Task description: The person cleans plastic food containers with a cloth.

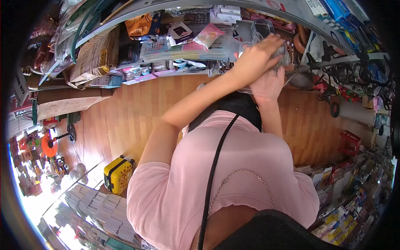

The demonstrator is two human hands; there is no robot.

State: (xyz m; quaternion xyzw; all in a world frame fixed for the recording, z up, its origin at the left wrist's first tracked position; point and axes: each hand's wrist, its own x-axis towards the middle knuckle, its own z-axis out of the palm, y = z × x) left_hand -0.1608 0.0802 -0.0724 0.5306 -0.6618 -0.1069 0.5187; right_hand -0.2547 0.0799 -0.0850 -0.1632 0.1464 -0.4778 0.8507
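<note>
**Pack between your two hands**

The clear pack [286, 57] is ahead of you, over the right part of the shelf [187, 72]; its contents are too blurred to name. Your left hand [259, 54] reaches across from the left, its fingers bent over the pack from above. Your right hand [268, 84] is beneath, its wrist and lower part showing. The pack touches both, but your right fingers are largely hidden, and I cannot tell how firmly either hand closes on it.

Just beyond your left fingers is a clear box [261, 27]. Left of your hands, a pink bag [209, 35] lies beside a small carton [180, 32], with flat packets [183, 55] nearer you and an orange pouch [141, 26] farther left. Blue boxes [335, 9] are at the upper right.

The wood floor [137, 102] shows on both sides of your pink shirt [246, 152]. A yellow suitcase [118, 175] is to your left, near white stacks [100, 207]. A red crate [350, 142] is well to your right.
</note>
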